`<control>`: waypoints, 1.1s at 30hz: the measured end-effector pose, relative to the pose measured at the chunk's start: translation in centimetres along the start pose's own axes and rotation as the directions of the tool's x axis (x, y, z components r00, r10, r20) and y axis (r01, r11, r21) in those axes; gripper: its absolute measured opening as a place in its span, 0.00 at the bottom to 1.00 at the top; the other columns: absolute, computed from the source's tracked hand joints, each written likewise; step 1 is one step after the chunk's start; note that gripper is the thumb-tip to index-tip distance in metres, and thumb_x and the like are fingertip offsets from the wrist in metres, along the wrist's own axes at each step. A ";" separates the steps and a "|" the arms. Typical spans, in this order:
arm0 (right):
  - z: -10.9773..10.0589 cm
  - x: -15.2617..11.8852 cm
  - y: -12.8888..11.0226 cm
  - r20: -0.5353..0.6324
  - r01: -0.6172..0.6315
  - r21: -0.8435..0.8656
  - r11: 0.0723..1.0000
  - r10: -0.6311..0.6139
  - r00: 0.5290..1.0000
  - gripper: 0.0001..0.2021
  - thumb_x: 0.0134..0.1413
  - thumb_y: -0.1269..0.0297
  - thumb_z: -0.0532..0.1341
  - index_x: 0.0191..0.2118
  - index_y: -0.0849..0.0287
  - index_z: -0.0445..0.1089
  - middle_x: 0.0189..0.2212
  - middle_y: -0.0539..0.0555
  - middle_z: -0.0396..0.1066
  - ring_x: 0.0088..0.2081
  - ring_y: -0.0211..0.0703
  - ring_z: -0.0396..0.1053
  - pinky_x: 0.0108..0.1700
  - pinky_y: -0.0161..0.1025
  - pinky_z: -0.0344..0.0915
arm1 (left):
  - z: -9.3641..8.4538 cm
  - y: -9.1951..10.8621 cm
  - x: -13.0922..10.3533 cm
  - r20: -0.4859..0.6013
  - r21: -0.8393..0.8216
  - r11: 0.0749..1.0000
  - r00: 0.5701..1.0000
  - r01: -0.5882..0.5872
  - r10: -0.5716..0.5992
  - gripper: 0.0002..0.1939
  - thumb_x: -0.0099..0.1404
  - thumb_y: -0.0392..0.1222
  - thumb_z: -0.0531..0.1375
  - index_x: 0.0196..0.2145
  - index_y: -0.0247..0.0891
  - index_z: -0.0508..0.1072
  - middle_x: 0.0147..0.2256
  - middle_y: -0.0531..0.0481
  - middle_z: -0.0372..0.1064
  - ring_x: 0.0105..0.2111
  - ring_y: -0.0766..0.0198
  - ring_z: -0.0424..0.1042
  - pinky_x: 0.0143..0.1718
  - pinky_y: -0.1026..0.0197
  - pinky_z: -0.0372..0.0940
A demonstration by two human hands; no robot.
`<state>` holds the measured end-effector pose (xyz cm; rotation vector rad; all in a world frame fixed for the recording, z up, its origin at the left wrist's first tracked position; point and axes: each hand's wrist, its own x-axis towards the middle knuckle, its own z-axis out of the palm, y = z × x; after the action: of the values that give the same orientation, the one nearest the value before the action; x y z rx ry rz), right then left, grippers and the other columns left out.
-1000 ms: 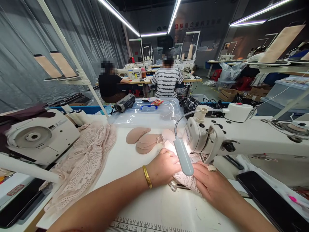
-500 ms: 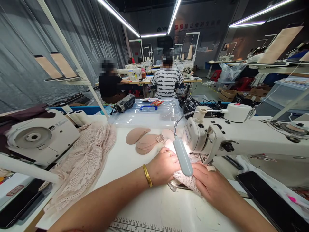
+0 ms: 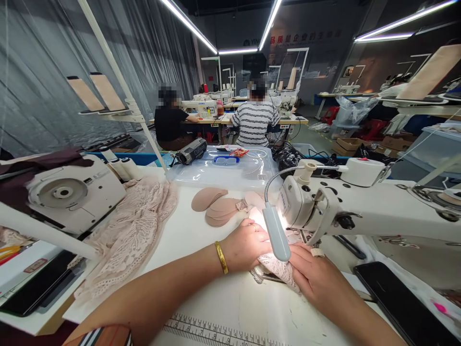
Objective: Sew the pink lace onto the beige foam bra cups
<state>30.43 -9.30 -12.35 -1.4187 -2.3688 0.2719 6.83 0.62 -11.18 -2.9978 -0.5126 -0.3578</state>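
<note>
A piece of pale pink lace fabric (image 3: 276, 269) lies under the head of the white sewing machine (image 3: 374, 202), gripped from both sides. My left hand (image 3: 243, 247), with a gold bangle at the wrist, is closed on its left part; the fingertips are partly hidden behind the grey gooseneck lamp (image 3: 276, 235). Fingers together, my right hand (image 3: 313, 269) presses and holds the lace's right edge, just below the needle area. The needle itself is hidden. Beyond my left hand lie several beige bra cups (image 3: 221, 211), partly stacked.
To the left, a heap of pink lace (image 3: 133, 230) lies beside another machine (image 3: 75, 192). A black phone (image 3: 403, 298) rests at the right. A ruler strip (image 3: 212, 331) runs along the near edge. Behind the table stands a clear plastic box (image 3: 223, 175); two people sit farther off.
The whole view has shifted slightly to the right across the picture, as the head turned a little left. Both hands keep nearly the same place on the lace.
</note>
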 end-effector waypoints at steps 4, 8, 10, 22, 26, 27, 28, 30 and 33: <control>0.1 0.0 -0.3 -0.009 -0.023 -0.014 1.000 0.023 1.000 0.14 0.66 0.75 0.47 0.39 0.53 0.66 0.41 0.54 0.75 0.41 0.51 0.69 0.37 0.44 0.66 | 0.5 -0.3 -0.2 -0.016 -0.018 1.000 1.000 -0.010 0.009 0.09 0.65 0.36 0.62 0.44 0.42 0.76 0.46 0.44 0.76 0.50 0.53 0.72 0.59 0.47 0.57; -0.1 0.1 -0.5 -0.021 0.017 -0.009 1.000 -0.018 1.000 0.13 0.66 0.75 0.48 0.42 0.52 0.67 0.43 0.55 0.75 0.43 0.52 0.69 0.40 0.45 0.68 | 0.7 -0.4 -0.2 -0.024 -0.010 1.000 1.000 -0.015 0.015 0.08 0.64 0.35 0.62 0.41 0.42 0.76 0.48 0.45 0.76 0.50 0.53 0.72 0.58 0.48 0.57; -0.2 0.2 -0.5 -0.032 0.037 -0.007 0.999 -0.037 0.999 0.15 0.66 0.75 0.48 0.45 0.52 0.68 0.45 0.55 0.75 0.44 0.52 0.70 0.43 0.46 0.69 | 0.6 -0.3 -0.1 -0.021 -0.014 1.000 1.000 -0.014 0.014 0.07 0.63 0.35 0.62 0.40 0.41 0.76 0.48 0.46 0.76 0.50 0.53 0.72 0.58 0.47 0.57; -0.3 -0.9 1.9 -0.128 -0.025 -0.155 0.988 0.005 0.992 0.20 0.68 0.68 0.52 0.62 0.50 0.67 0.50 0.56 0.78 0.49 0.54 0.76 0.46 0.49 0.76 | 0.7 0.0 -0.2 -0.030 0.002 1.000 0.999 -0.024 0.024 0.04 0.60 0.33 0.63 0.33 0.38 0.72 0.42 0.47 0.75 0.46 0.54 0.72 0.52 0.47 0.56; -0.4 -0.8 1.6 -0.238 -0.043 -0.157 0.987 0.004 0.971 0.16 0.69 0.65 0.53 0.57 0.49 0.71 0.51 0.56 0.78 0.50 0.55 0.75 0.44 0.47 0.76 | 1.0 0.2 -0.3 -0.057 0.010 1.000 0.998 -0.009 0.009 0.05 0.61 0.35 0.64 0.36 0.39 0.72 0.43 0.47 0.75 0.46 0.53 0.72 0.51 0.47 0.57; -0.4 -0.8 1.5 -0.244 -0.046 -0.158 0.986 0.006 0.970 0.16 0.69 0.64 0.53 0.57 0.50 0.71 0.50 0.56 0.78 0.49 0.55 0.76 0.44 0.47 0.76 | 1.1 0.4 -0.2 -0.062 0.014 1.000 0.998 -0.003 0.004 0.04 0.62 0.36 0.64 0.36 0.39 0.72 0.42 0.47 0.75 0.45 0.53 0.71 0.50 0.47 0.57; -0.4 -0.7 1.4 -0.246 -0.049 -0.160 0.986 0.008 0.969 0.16 0.69 0.64 0.52 0.57 0.50 0.71 0.50 0.57 0.78 0.49 0.56 0.76 0.43 0.48 0.76 | 1.2 0.5 -0.2 -0.066 0.019 1.000 0.998 0.003 -0.002 0.04 0.62 0.37 0.64 0.35 0.39 0.72 0.42 0.46 0.75 0.45 0.53 0.71 0.50 0.47 0.57; -0.5 -0.5 1.3 -0.240 -0.052 -0.159 0.986 0.012 0.971 0.17 0.69 0.64 0.52 0.57 0.51 0.71 0.50 0.57 0.78 0.49 0.56 0.76 0.44 0.49 0.75 | 1.3 0.7 -0.2 -0.070 0.029 0.999 0.997 0.019 -0.017 0.05 0.63 0.39 0.64 0.36 0.38 0.72 0.41 0.46 0.75 0.44 0.53 0.71 0.48 0.47 0.58; -0.6 -0.3 1.3 -0.229 -0.058 -0.139 0.989 0.025 0.973 0.16 0.69 0.64 0.51 0.57 0.52 0.70 0.48 0.57 0.79 0.48 0.56 0.75 0.44 0.49 0.75 | 1.3 1.0 0.0 -0.069 0.034 0.999 0.997 0.036 -0.034 0.06 0.64 0.40 0.64 0.39 0.38 0.73 0.42 0.45 0.74 0.44 0.53 0.71 0.46 0.48 0.58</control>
<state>31.81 -8.94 -12.32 -1.4790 -2.2110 -0.0518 7.39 -0.15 -12.48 -2.9342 -0.5599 -0.4476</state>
